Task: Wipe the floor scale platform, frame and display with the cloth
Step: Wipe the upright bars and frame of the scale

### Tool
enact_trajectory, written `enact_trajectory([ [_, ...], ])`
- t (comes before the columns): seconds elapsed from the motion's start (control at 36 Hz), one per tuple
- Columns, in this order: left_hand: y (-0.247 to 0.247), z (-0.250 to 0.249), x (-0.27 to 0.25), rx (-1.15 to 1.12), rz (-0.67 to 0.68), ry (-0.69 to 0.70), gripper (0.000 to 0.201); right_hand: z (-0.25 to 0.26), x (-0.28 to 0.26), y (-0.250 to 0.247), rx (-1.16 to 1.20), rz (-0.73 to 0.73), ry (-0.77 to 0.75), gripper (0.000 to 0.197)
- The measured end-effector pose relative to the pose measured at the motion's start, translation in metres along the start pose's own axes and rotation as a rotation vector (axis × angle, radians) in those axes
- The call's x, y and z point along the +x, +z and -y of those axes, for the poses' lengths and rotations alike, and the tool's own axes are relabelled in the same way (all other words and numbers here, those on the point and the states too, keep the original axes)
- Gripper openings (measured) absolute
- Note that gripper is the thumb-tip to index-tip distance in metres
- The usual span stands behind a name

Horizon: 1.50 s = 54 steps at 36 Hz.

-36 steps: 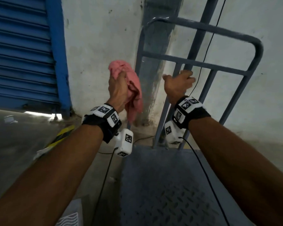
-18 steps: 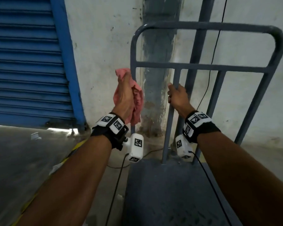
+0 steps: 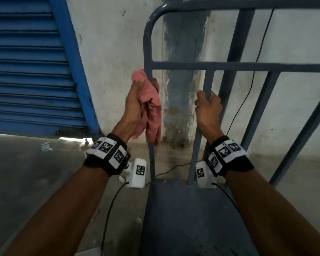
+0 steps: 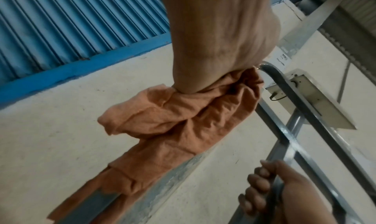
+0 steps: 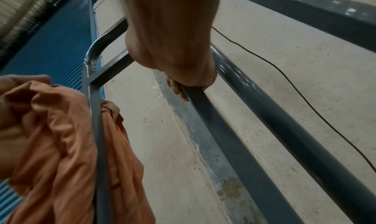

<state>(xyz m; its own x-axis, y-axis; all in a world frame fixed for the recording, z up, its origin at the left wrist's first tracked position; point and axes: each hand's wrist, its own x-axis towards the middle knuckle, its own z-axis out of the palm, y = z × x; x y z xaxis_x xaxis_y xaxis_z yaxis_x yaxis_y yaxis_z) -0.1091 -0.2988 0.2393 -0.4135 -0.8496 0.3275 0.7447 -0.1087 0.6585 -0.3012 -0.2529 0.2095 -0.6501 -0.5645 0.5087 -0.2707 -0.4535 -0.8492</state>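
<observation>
Cloth [image 3: 151, 108] (left hand [image 3: 135, 108] gripping) wraps frame [image 3: 148, 43] upright.

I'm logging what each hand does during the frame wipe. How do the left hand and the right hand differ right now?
The left hand grips the pink cloth bunched around the frame's outer left upright; the right hand holds no cloth. The right hand curls bare around an inner vertical bar, beside the left hand's post. Both hands are closed around upright bars of the same grey frame, at about the same height.
</observation>
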Motion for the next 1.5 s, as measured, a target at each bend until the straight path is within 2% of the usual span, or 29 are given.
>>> enact_trajectory([
  [0.08, 0.013, -0.022, 0.015, -0.350, 0.150, -0.148, 0.042, 0.011, 0.003, 0.003, -0.049, -0.030, 0.095, 0.030],
  [0.17, 0.030, -0.035, 0.029, -0.433, 0.226, -0.253, 0.035, 0.037, 0.018, 0.003, -0.055, -0.004, 0.204, 0.026],
  [0.22, 0.036, -0.040, 0.031, -0.249, 0.227, -0.162, 0.024, 0.052, 0.033, 0.009, -0.031, 0.002, 0.183, 0.027],
  [0.28, 0.035, -0.043, 0.028, -0.016, 0.240, -0.098, 0.013, 0.063, 0.043, 0.016, -0.005, -0.009, 0.228, 0.020],
  [0.36, 0.021, -0.039, 0.019, 0.386, -0.016, -0.082, 0.046, 0.066, 0.042, 0.020, -0.014, -0.050, 0.309, 0.023],
  [0.42, 0.022, -0.035, 0.013, 0.614, -0.053, -0.124, 0.046, 0.070, 0.037, 0.022, -0.026, -0.076, 0.304, 0.024],
  [0.47, 0.028, -0.033, 0.016, 0.749, -0.100, -0.138, 0.042, 0.071, 0.034, 0.024, -0.021, -0.105, 0.289, 0.032],
  [0.53, 0.035, -0.037, 0.026, 0.762, -0.203, -0.103, 0.047, 0.070, 0.035, 0.025, -0.030, -0.116, 0.274, 0.032],
  [0.58, 0.040, -0.040, 0.035, 0.790, -0.225, -0.045, 0.049, 0.067, 0.037, 0.026, -0.032, -0.125, 0.273, 0.028],
  [0.69, 0.036, -0.027, 0.037, 0.770, -0.240, 0.013, 0.015, 0.062, 0.038, 0.028, -0.050, -0.152, 0.253, 0.021],
  [0.78, 0.024, -0.011, 0.025, 0.735, -0.234, -0.008, 0.011, 0.059, 0.038, 0.028, -0.047, -0.160, 0.221, 0.011],
  [0.94, 0.013, -0.006, 0.017, 0.776, -0.230, -0.101, 0.016, 0.059, 0.037, 0.029, -0.066, -0.162, 0.194, 0.024],
  [1.03, 0.027, -0.021, 0.027, 0.792, -0.211, -0.047, 0.013, 0.059, 0.037, 0.030, -0.080, -0.167, 0.181, 0.020],
  [1.14, 0.051, -0.026, 0.033, 0.755, -0.310, 0.064, 0.014, 0.054, 0.041, 0.028, -0.074, -0.143, 0.178, 0.022],
  [1.22, 0.045, -0.016, 0.022, 0.708, -0.307, 0.050, 0.003, 0.050, 0.044, 0.027, -0.041, -0.133, 0.182, 0.029],
  [1.31, 0.034, -0.003, 0.005, 0.710, -0.292, 0.000, 0.013, 0.049, 0.044, 0.026, -0.019, -0.117, 0.181, 0.036],
  [1.39, 0.027, -0.001, 0.005, 0.745, -0.301, -0.088, 0.011, 0.049, 0.044, 0.024, 0.001, -0.121, 0.174, 0.035],
  [1.42, 0.026, -0.004, 0.008, 0.772, -0.311, -0.109, 0.016, 0.049, 0.044, 0.024, 0.002, -0.122, 0.171, 0.034],
  [1.47, 0.029, -0.013, 0.017, 0.791, -0.329, -0.077, 0.030, 0.047, 0.044, 0.025, 0.006, -0.124, 0.171, 0.037],
  [1.5, 0.036, -0.017, 0.022, 0.783, -0.328, -0.035, 0.028, 0.046, 0.045, 0.025, 0.007, -0.127, 0.173, 0.040],
])
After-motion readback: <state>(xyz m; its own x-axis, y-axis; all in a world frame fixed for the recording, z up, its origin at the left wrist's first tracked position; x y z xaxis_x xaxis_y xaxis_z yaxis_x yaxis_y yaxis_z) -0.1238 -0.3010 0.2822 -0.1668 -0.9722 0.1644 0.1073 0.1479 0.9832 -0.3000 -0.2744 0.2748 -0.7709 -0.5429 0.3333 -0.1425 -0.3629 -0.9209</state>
